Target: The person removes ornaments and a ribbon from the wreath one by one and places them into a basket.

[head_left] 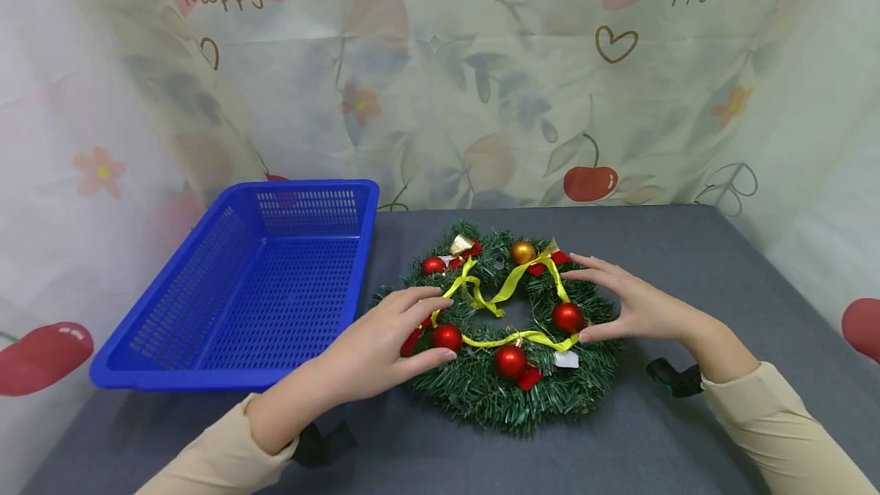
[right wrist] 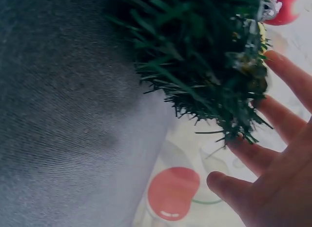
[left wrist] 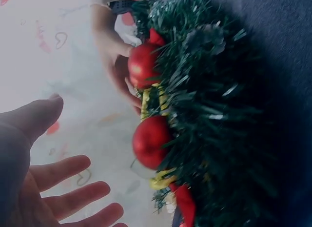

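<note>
A green tinsel wreath lies on the grey table, trimmed with red baubles, a gold bauble, small red bows and a yellow ribbon looped around its ring. Over the wreath's left side is my left hand, fingers spread and thumb apart, holding nothing. In the left wrist view that hand shows a gap from the red baubles. My right hand reaches across the right side, fingers loosely extended near the ribbon and a red bauble. The right wrist view has its fingertips right at the tinsel.
A blue plastic basket with perforated walls stands on the table to the left of the wreath. The grey tablecloth extends to the right. Printed curtains hang behind and on both sides.
</note>
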A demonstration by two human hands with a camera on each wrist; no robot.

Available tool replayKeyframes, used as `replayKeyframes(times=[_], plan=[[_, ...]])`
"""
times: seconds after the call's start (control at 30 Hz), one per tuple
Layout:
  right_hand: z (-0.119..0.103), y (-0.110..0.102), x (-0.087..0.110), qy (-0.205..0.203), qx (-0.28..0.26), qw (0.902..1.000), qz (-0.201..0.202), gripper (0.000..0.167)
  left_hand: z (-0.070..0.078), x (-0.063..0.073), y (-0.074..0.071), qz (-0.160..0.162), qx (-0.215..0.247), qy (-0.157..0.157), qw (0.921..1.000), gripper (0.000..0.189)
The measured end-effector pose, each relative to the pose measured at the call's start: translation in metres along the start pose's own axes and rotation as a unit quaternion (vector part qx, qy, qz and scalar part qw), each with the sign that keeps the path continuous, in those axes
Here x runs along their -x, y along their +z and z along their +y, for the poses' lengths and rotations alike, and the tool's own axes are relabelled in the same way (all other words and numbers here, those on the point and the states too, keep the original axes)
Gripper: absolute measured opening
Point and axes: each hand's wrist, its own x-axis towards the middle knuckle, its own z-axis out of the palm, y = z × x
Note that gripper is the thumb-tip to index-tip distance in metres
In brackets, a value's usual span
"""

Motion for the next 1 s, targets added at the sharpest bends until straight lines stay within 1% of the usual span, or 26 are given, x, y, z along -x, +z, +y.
replayKeyframes(times=[0.17, 0.27, 0.43, 0.67, 0.87, 1.0], plan=[[0.004, 0.005, 0.000, -0.004, 0.005, 1.0000, -0.007, 0.076, 0.001, -0.001, 0.008, -0.013, 0.009, -0.006, 0.9999, 0.056], [0.006, 0.008, 0.000, -0.005, 0.013, 0.9999, -0.010, 0.076, 0.001, -0.001, 0.011, -0.015, 0.015, -0.007, 0.9998, 0.055], [0.008, 0.011, 0.000, 0.001, 0.013, 0.9998, -0.013, 0.078, 0.000, -0.002, 0.015, -0.003, 0.012, -0.005, 0.9999, 0.053], [0.010, 0.014, 0.001, 0.005, 0.013, 0.9998, -0.015, 0.079, -0.004, -0.004, 0.021, 0.018, -0.003, 0.010, 0.9998, 0.047], [0.009, 0.013, 0.002, -0.003, 0.037, 0.9993, 0.003, 0.078, -0.007, -0.006, 0.024, 0.034, -0.017, 0.022, 0.9991, 0.043], [0.009, 0.013, 0.003, -0.005, 0.043, 0.9990, 0.014, 0.078, -0.008, -0.006, 0.025, 0.038, -0.015, 0.020, 0.9989, 0.041]])
